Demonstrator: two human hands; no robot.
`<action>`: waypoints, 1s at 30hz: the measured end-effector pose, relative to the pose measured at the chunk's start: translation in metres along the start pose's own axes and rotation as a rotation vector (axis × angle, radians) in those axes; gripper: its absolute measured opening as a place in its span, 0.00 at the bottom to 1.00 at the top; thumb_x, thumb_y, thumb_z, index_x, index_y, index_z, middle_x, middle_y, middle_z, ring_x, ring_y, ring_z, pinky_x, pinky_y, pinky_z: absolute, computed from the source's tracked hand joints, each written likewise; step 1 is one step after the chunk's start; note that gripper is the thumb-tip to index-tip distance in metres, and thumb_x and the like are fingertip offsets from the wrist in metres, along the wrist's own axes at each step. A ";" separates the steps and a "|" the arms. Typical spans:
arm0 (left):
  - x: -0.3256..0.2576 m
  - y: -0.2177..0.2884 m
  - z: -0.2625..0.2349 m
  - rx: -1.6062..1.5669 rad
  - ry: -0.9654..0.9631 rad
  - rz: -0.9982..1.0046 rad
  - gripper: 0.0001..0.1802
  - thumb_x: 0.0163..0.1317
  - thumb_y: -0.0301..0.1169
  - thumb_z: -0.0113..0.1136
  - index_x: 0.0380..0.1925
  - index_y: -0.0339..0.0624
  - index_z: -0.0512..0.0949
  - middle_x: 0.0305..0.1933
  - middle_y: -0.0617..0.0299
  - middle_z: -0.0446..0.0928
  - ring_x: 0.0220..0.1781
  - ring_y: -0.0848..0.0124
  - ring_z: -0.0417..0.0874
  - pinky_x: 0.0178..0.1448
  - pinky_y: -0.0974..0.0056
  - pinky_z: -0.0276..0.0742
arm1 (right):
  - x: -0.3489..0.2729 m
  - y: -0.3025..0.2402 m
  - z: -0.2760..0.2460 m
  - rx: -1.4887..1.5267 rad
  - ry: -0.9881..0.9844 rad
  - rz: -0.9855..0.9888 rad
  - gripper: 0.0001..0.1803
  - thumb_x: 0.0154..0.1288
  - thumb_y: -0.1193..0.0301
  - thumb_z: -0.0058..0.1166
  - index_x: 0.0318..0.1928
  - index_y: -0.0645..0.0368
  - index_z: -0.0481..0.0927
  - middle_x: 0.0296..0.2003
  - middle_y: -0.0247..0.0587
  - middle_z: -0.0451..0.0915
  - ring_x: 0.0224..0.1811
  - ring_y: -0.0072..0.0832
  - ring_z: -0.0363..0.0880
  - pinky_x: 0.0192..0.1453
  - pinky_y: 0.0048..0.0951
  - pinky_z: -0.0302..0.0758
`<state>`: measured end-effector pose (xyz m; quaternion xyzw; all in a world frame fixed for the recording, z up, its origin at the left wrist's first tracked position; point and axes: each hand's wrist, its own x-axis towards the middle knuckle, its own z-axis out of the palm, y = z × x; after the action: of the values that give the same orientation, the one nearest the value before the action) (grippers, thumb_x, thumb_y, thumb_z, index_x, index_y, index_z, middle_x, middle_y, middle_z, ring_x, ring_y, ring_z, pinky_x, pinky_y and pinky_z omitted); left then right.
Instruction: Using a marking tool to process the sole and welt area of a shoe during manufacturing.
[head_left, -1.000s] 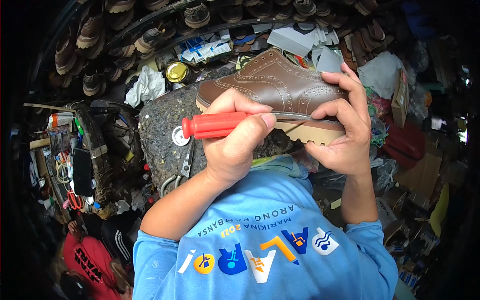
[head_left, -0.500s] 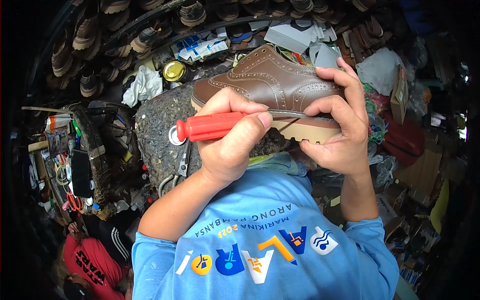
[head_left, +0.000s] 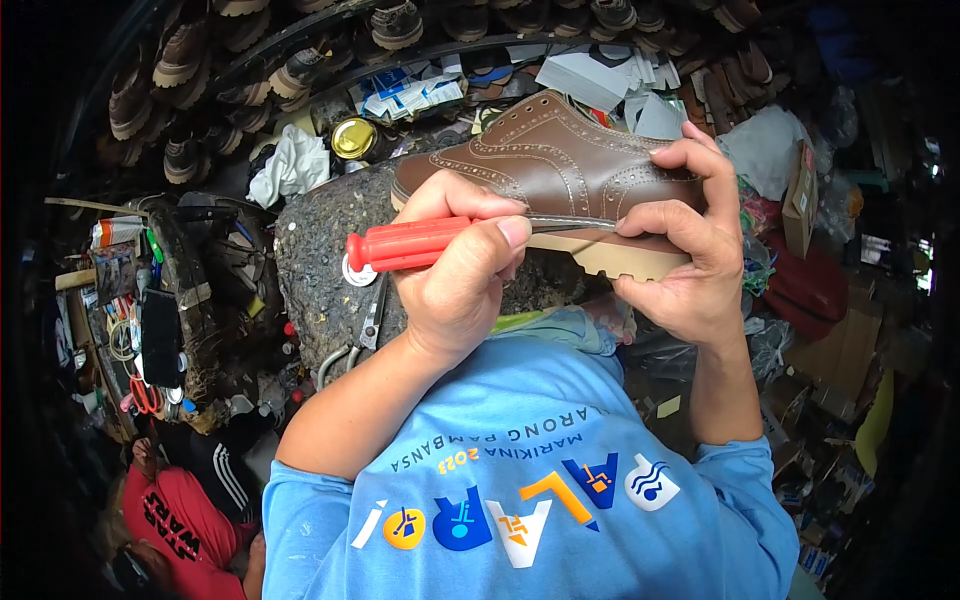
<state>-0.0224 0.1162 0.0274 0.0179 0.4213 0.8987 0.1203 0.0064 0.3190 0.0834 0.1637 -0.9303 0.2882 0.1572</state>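
Note:
A brown leather brogue shoe (head_left: 560,158) with a tan ridged sole (head_left: 625,259) lies on its length in front of me, toe to the left. My left hand (head_left: 455,265) is closed round the red handle of a screwdriver (head_left: 415,243), thumb along its front end. Its metal shaft runs right, along the seam between upper and sole. The tip is hidden at the fingers of my right hand (head_left: 695,235). That hand grips the shoe's heel end, thumb under the sole and fingers on the upper.
Beneath the shoe is a dark, rough work block (head_left: 325,235), with scissors (head_left: 372,318) on it. An open tin (head_left: 353,139) and a white crumpled cloth (head_left: 292,165) lie beyond. Shoes on racks (head_left: 395,25) line the back. Another person in red (head_left: 190,525) is at lower left.
The screwdriver has drawn slightly left, its handle lying a little flatter. The shoe and my right hand have shifted slightly to the right.

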 end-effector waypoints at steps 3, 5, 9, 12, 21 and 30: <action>0.001 -0.001 0.001 0.020 0.013 0.007 0.06 0.53 0.24 0.55 0.30 0.33 0.73 0.19 0.61 0.68 0.15 0.77 0.61 0.22 0.68 0.62 | 0.000 0.002 0.002 0.003 0.005 -0.012 0.18 0.26 0.73 0.67 0.27 0.54 0.81 0.48 0.42 0.69 0.57 0.47 0.68 0.70 0.57 0.57; 0.001 0.001 0.003 0.022 0.018 0.009 0.06 0.53 0.25 0.55 0.30 0.33 0.73 0.18 0.61 0.68 0.16 0.77 0.62 0.22 0.68 0.62 | 0.000 0.005 0.003 0.007 -0.001 -0.021 0.18 0.26 0.72 0.67 0.27 0.55 0.81 0.47 0.42 0.69 0.57 0.47 0.68 0.70 0.57 0.57; 0.001 0.002 0.001 -0.027 0.009 -0.014 0.07 0.54 0.26 0.57 0.31 0.34 0.73 0.18 0.62 0.68 0.16 0.77 0.62 0.23 0.69 0.62 | 0.000 0.006 0.003 0.029 -0.010 -0.016 0.17 0.26 0.72 0.67 0.26 0.55 0.81 0.46 0.41 0.68 0.57 0.46 0.67 0.70 0.58 0.56; -0.004 0.013 -0.014 -0.129 0.030 -0.043 0.06 0.55 0.23 0.61 0.31 0.35 0.73 0.23 0.59 0.73 0.20 0.76 0.71 0.24 0.71 0.66 | 0.000 0.008 0.004 0.039 -0.016 -0.019 0.17 0.26 0.72 0.66 0.26 0.56 0.81 0.46 0.40 0.69 0.57 0.45 0.67 0.70 0.58 0.55; -0.038 0.041 -0.142 0.655 0.506 0.144 0.04 0.56 0.25 0.60 0.29 0.38 0.74 0.21 0.65 0.72 0.19 0.80 0.67 0.26 0.73 0.63 | 0.005 0.009 0.005 0.051 -0.018 -0.033 0.17 0.27 0.74 0.63 0.27 0.57 0.80 0.44 0.41 0.69 0.55 0.44 0.69 0.71 0.56 0.55; -0.050 0.031 -0.172 0.875 0.536 0.032 0.05 0.55 0.25 0.63 0.27 0.35 0.77 0.24 0.67 0.75 0.25 0.81 0.72 0.31 0.74 0.66 | 0.002 0.009 0.005 0.035 -0.005 -0.008 0.16 0.27 0.76 0.61 0.27 0.57 0.79 0.47 0.42 0.70 0.60 0.43 0.68 0.72 0.54 0.55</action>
<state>-0.0035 -0.0438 -0.0559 -0.1579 0.7738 0.6130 -0.0244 0.0005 0.3229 0.0762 0.1707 -0.9248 0.3034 0.1533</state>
